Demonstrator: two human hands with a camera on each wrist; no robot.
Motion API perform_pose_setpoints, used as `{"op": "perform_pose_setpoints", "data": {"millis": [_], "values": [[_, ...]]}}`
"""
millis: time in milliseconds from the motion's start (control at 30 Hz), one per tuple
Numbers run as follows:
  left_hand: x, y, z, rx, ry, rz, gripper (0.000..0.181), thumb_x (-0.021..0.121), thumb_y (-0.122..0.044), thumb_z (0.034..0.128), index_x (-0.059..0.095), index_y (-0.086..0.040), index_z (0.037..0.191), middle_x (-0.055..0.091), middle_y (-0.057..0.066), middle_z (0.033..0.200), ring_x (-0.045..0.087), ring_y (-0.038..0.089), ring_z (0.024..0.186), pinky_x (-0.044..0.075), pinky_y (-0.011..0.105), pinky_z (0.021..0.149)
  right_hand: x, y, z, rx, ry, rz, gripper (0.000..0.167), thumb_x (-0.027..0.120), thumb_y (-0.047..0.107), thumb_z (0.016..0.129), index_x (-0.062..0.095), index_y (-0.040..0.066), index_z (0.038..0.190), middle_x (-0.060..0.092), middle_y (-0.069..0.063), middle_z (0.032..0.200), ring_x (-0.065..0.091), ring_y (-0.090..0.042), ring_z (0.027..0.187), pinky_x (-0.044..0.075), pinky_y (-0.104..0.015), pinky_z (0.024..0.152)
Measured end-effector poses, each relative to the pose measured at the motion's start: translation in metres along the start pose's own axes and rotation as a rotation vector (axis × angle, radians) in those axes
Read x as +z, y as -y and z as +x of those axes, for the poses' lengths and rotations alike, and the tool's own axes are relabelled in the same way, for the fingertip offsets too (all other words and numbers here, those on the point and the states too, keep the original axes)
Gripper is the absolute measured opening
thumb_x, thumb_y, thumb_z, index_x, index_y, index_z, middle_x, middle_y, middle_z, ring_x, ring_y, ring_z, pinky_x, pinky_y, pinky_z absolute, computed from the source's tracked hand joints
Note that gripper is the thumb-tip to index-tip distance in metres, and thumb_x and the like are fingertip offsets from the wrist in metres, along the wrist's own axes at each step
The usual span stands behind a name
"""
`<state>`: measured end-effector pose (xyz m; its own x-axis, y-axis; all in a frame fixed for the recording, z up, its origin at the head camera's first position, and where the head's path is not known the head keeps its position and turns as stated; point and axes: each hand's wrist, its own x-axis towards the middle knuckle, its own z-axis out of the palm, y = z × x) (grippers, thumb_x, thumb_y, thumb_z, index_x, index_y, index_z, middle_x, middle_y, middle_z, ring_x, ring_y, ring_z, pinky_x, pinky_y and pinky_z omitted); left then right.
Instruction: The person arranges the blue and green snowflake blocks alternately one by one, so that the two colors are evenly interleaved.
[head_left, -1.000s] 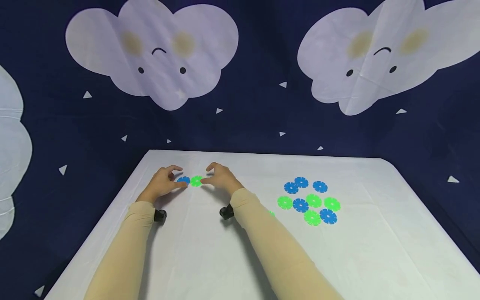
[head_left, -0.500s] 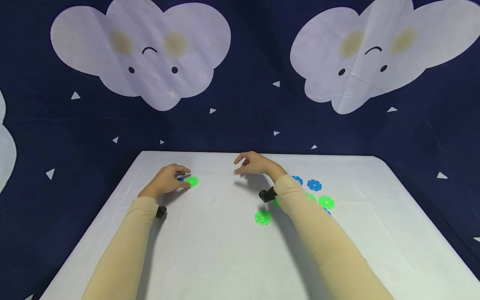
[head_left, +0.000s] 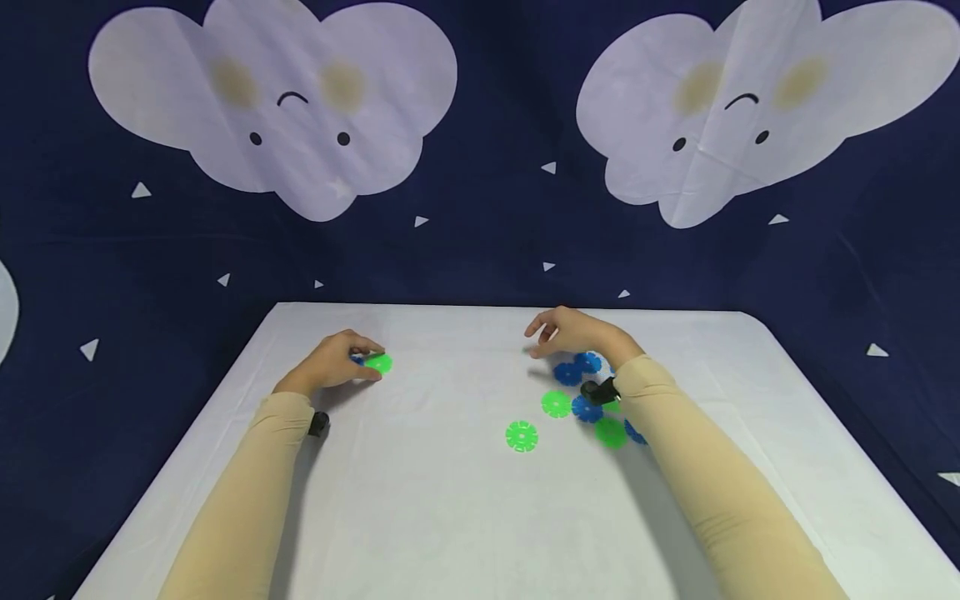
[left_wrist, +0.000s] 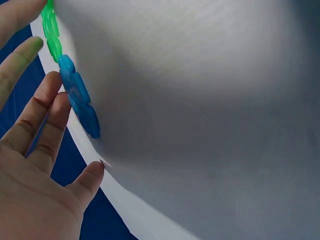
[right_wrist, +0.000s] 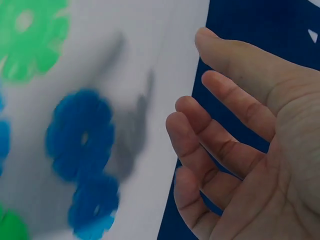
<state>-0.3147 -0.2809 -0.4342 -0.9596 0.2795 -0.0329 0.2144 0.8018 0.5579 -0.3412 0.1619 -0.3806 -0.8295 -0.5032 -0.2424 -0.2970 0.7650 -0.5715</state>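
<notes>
- Head view: nearest me, two tan sleeves (head_left: 232,500) reach in over the white table (head_left: 420,517).
- Past them I have a lone green disc (head_left: 522,436) lying flat, left of a loose cluster.
- I count several discs there, among them a front green disc (head_left: 611,433) and a blue disc (head_left: 587,408), partly covered by the right arm.
- Farther back, two blue discs (head_left: 567,374) meet or overlap; I cannot tell which.
- At the left, a flat green disc (head_left: 381,363) adjoins a blue one (left_wrist: 80,100). The left hand (head_left: 328,360) has thumb and forefinger curved about the green; I cannot tell whether they pinch it.
- The right hand (head_left: 570,332) hangs above the table near the blue pair, fingers loosely bent, holding nothing.
- Behind everything I see a navy backdrop (head_left: 502,100) with pale clouds.
</notes>
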Motion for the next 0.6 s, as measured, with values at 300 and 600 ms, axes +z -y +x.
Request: {"op": "perform_pose_setpoints", "data": {"millis": [300,600], "values": [[0.001,0.003,0.002,-0.007,0.008,-0.007,0.048,0.090,-0.027,0.0877,0.078,-0.011,0.131,0.064,0.022,0.139,0.060,0.044,0.130,0.047,0.062,0.115,-0.002,-0.030,-0.017,0.058,0.011,-0.011,0.047,0.087,0.019,0.089,0.075,0.010,0.134,0.072,-0.015,0.122,0.067,-0.027,0.111,0.056,-0.044,0.099],[0.000,0.003,0.003,-0.012,0.015,-0.026,0.051,0.091,-0.027,0.0865,0.077,-0.008,0.132,0.065,0.021,0.137,0.060,0.043,0.130,0.047,0.061,0.115,0.002,-0.048,-0.028,0.063,0.009,-0.055,0.046,0.090,0.018,0.086,0.077,0.010,0.130,0.073,-0.014,0.126,0.064,-0.031,0.121,0.053,-0.051,0.108]]}}
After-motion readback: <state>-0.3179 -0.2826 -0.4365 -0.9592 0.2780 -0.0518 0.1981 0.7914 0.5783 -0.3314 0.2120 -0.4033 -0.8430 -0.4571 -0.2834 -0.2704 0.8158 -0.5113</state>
